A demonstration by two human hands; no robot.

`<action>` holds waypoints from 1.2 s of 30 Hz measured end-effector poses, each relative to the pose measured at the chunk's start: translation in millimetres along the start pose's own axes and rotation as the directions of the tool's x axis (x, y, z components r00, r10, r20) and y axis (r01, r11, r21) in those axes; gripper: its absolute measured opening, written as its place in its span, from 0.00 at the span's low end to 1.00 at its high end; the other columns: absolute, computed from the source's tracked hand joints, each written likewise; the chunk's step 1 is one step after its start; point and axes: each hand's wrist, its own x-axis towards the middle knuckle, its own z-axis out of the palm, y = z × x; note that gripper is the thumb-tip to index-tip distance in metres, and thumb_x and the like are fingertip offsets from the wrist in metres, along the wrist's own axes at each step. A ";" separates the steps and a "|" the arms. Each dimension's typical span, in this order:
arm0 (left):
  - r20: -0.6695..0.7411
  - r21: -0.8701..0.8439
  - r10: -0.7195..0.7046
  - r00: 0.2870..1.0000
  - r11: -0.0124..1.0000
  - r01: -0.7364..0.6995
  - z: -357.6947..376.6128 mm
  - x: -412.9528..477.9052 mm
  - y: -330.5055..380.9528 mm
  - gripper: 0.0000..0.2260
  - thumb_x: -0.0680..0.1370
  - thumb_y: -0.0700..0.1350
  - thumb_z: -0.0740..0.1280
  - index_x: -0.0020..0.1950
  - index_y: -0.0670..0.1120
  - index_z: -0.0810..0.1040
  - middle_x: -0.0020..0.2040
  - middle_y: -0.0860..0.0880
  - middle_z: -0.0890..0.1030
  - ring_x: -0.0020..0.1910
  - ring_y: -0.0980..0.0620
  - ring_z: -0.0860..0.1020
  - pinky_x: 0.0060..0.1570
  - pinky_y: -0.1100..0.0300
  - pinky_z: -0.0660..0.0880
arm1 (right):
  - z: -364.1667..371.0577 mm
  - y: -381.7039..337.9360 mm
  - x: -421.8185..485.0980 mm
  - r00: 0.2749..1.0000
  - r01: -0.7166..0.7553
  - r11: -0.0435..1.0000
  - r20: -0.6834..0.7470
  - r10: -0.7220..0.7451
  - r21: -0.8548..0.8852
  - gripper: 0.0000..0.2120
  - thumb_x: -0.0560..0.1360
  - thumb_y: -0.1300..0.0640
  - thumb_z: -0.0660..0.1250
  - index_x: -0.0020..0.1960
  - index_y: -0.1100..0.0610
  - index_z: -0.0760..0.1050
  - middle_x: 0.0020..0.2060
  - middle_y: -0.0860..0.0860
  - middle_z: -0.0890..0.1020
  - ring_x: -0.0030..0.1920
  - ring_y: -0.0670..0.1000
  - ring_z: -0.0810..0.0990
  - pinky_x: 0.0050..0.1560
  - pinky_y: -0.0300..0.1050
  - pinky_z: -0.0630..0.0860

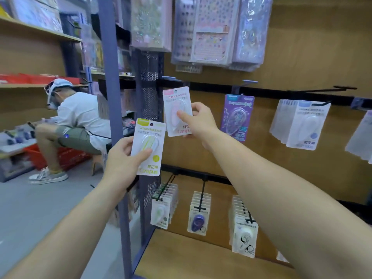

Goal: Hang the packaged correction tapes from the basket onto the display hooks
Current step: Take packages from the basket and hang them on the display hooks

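Two correction-tape packs: left hand [122, 158] fingers clamp yellow-green pack [149, 146]; right hand [201, 121] fingers clamp pink pack [175, 109]. Whether pink pack is hooked, unclear.

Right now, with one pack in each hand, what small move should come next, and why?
Probably raise the pink pack in the right hand a little, to bring its hanging hole to the tip of the hook above it: its top edge sits just under that hook. The left hand holds the yellow-green pack lower; it can wait.
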 end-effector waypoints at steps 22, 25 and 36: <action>0.074 0.072 -0.052 0.996 0.996 0.047 44.4 -16.1 25.4 0.13 0.77 0.38 0.74 0.59 0.46 0.78 0.52 0.51 0.86 0.45 0.55 0.86 0.33 0.65 0.80 | -61.0 17.2 -55.4 0.996 0.072 0.749 0.013 -0.084 -0.659 0.26 0.77 0.40 0.70 0.69 0.52 0.71 0.58 0.48 0.80 0.56 0.50 0.79 0.56 0.53 0.79; 0.143 0.068 -0.047 0.989 0.997 0.038 78.6 -33.0 34.3 0.16 0.76 0.36 0.75 0.62 0.43 0.78 0.52 0.49 0.87 0.43 0.56 0.86 0.35 0.64 0.80 | -106.5 17.2 -91.2 0.996 0.083 0.683 0.040 -0.079 -0.725 0.23 0.77 0.40 0.69 0.66 0.50 0.73 0.60 0.46 0.80 0.59 0.50 0.79 0.58 0.54 0.79; 0.438 0.122 0.006 0.899 0.990 -0.066 257.4 -114.2 78.6 0.18 0.74 0.37 0.77 0.61 0.45 0.76 0.51 0.51 0.87 0.43 0.58 0.86 0.33 0.66 0.79 | -293.4 22.8 -194.9 0.961 -0.118 0.671 -0.255 -0.110 -0.732 0.15 0.78 0.42 0.68 0.61 0.47 0.76 0.54 0.44 0.79 0.53 0.48 0.79 0.55 0.53 0.79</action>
